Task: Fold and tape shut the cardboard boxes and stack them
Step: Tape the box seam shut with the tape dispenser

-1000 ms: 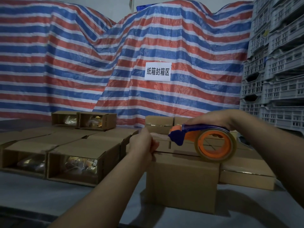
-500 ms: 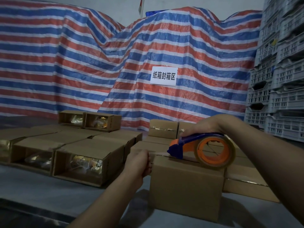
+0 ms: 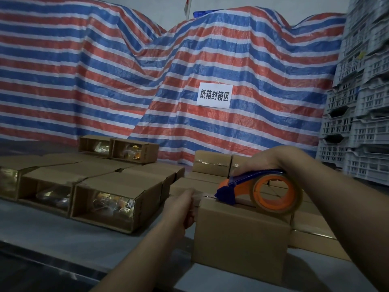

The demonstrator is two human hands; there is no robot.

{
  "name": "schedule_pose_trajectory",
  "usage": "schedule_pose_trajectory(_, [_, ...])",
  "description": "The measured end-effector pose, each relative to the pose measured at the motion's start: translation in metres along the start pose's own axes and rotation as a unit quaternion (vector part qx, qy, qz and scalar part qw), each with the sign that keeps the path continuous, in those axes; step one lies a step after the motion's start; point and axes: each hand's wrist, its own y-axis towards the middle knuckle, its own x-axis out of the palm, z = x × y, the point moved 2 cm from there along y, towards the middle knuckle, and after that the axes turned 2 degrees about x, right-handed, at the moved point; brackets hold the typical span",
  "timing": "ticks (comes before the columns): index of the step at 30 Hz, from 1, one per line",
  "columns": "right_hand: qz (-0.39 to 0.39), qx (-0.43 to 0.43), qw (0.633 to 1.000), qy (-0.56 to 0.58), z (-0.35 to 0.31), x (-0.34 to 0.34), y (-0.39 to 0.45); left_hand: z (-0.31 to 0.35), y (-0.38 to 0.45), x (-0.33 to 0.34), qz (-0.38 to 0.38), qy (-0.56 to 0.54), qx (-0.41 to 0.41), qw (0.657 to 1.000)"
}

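Tape dispenser (image 3: 261, 191) is gripped by right hand (image 3: 261, 163) on box (image 3: 242, 232); tape end is pinched by left hand (image 3: 181, 205). Sign (image 3: 214, 95) on tarp (image 3: 105, 81) is read "纸箱封箱区".

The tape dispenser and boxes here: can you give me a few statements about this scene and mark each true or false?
1. The right hand grips the tape dispenser on top of the nearest cardboard box. True.
2. The left hand rests flat on the table. False: it pinches the tape end at the box's left top edge.
3. The open boxes on the left show shiny wrapped contents. True.
4. The dispenser's spool is green. False: it is orange, with a blue handle and nose.
5. A white sign hangs on the striped tarp. True.
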Motion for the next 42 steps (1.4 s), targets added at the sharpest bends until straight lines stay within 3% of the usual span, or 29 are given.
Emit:
schedule_pose_trajectory(7, [0.007, 0.006, 1.000, -0.001, 0.002, -0.001, 0.008, -0.016, -0.001, 0.000, -0.063, 0.021, -0.061, 0.996])
schedule_pose_trajectory(15, [-0.003, -0.009, 1.000, -0.002, 0.001, 0.000, 0.009, -0.017, -0.002, 0.003, -0.077, 0.078, -0.084, 0.990])
schedule_pose_trajectory(21, [-0.019, -0.024, 0.999, -0.022, 0.002, -0.001, 0.016, -0.018, -0.012, 0.000, -0.094, 0.059, -0.128, 0.986])
schedule_pose_trajectory(25, [-0.007, -0.015, 0.999, -0.030, 0.002, -0.003, 0.016, -0.018, -0.011, 0.000, -0.084, 0.090, -0.108, 0.987])
schedule_pose_trajectory(30, [-0.001, -0.022, 1.000, -0.018, 0.005, -0.001, 0.015, 0.026, 0.004, 0.018, 0.012, 0.205, 0.033, 0.978])
schedule_pose_trajectory(33, [0.042, -0.038, 0.997, 0.044, 0.006, 0.002, 0.017, 0.036, 0.007, 0.026, -0.042, 0.298, 0.091, 0.949])
schedule_pose_trajectory(35, [0.012, -0.019, 1.000, 0.012, 0.005, 0.001, 0.016, 0.030, 0.006, 0.024, -0.088, 0.349, 0.082, 0.929])
schedule_pose_trajectory(42, [-0.043, 0.035, 0.998, 0.006, 0.002, -0.008, 0.008, 0.026, 0.012, 0.021, -0.109, 0.374, 0.046, 0.920])
